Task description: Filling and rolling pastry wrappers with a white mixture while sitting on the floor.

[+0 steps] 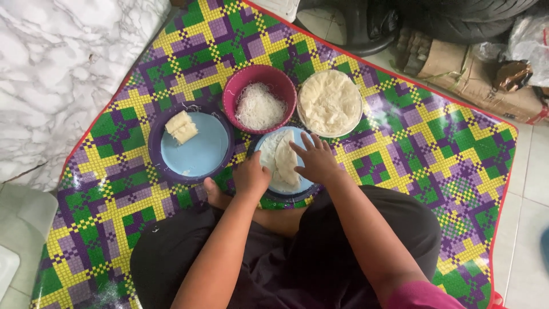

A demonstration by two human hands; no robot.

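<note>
A checked mat (400, 143) fills the frame. Upper centre sit a bowl of wrappers (330, 103) and a pink bowl of noodles (260, 98); at left, a blue plate (197, 150) with finished rolls (182, 127). At centre, the right hand (315, 160) presses spread fingers on a folded wrapper (284, 163); the left hand (250, 176) is curled at its edge. I'd keep the fold tight and press evenly.

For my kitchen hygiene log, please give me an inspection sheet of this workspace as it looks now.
Surface: checkered plastic mat on tiled floor.
Job's things: pale wrapper folded on small blue plate; pink bowl of white noodles; bowl of stacked wrappers; two rolls on larger blue plate.
Clutter: nothing seen.
Grippers: left hand at the plate's edge; right hand pressing the wrapper.
Cables: nothing seen.
Surroundings: marble slab, cardboard, tyre.
</note>
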